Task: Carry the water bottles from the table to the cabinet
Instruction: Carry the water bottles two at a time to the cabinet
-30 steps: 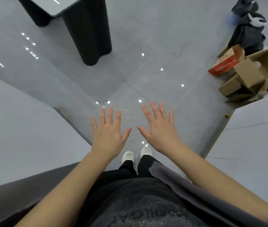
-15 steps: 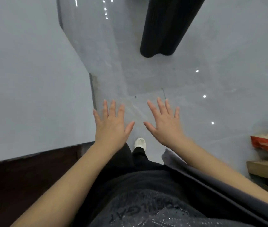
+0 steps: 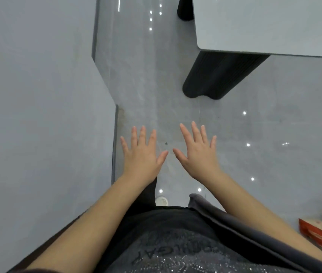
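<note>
My left hand (image 3: 143, 154) and my right hand (image 3: 197, 152) are held out flat in front of me over the grey tiled floor, palms down, fingers spread, both holding nothing. The grey table top (image 3: 260, 26) shows at the upper right, resting on a dark ribbed pedestal leg (image 3: 221, 75). The visible part of the table carries nothing. No water bottle is in view, and no cabinet is recognisable.
A large pale grey surface (image 3: 38, 115) fills the left side, its edge running close to my left hand. A red and tan cardboard box (image 3: 321, 235) lies on the floor at the lower right. Glossy floor (image 3: 156, 85) stretches between the grey surface and the table leg.
The view has swung round: the table leg and top have come from upper left to upper right and nearer. The pile of boxes has slid off to the lower right. My hands stay spread and empty.
</note>
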A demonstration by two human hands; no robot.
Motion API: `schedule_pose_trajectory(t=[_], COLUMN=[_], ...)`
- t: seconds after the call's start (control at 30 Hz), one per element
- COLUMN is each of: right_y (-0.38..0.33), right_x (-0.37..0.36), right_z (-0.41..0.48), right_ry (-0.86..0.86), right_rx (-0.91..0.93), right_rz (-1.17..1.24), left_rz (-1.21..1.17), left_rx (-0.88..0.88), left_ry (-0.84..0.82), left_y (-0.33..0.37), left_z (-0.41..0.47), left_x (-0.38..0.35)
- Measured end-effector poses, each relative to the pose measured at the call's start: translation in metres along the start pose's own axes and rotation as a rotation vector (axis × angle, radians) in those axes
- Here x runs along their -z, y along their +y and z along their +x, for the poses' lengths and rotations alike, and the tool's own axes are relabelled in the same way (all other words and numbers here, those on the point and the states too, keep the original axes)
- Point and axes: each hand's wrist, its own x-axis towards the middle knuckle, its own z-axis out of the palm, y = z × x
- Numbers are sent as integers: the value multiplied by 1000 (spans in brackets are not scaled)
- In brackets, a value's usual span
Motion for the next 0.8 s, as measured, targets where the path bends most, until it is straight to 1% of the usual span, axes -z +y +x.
schedule_pose_trajectory(t=[0.1, 0.3, 0.57, 0.8], right_y=[-10, -24, -20, 5], right_x=[28, 70, 119, 158], right_z=[41, 110, 216, 323], right_ry=[-3, 7, 55, 16], right_rx=[-10, 46, 20, -32], right_rz=[32, 37, 70, 81], left_rz=[-23, -45, -15, 26], left_rx=[24, 76, -10, -58], left_ry=[-10, -21, -11, -59], left_y=[-3, -11, 0, 17], left_z=[35, 89, 185, 303], left_x=[26, 73, 127, 172])
